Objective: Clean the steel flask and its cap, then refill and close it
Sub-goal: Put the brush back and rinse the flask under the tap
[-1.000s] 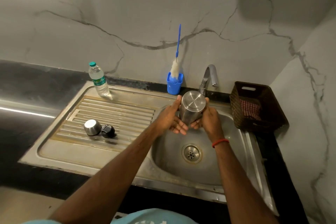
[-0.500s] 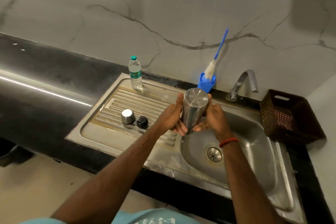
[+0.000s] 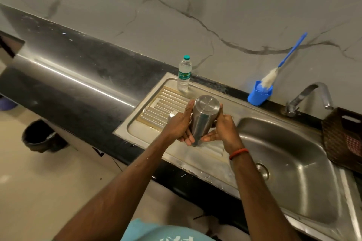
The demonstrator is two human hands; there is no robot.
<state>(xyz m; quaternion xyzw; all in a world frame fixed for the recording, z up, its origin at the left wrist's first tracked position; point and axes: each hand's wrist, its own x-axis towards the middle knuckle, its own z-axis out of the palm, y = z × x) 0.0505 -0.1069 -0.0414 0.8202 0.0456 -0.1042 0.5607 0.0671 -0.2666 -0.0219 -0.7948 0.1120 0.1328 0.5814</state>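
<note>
- steel flask (image 3: 203, 117) upside down (flat base up) over the ribbed drainboard (image 3: 166, 103)
- left hand (image 3: 179, 126) and right hand (image 3: 225, 129) grip it, fingers curled around its sides

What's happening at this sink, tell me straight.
A person grips a steel flask on either side with the left hand and right hand, holding it above the drainboard with a flat end up, apparently inverted. A steel cap peeks out behind the left hand. A capped water bottle stands at the drainboard's back edge. No water visibly runs from the tap.
</note>
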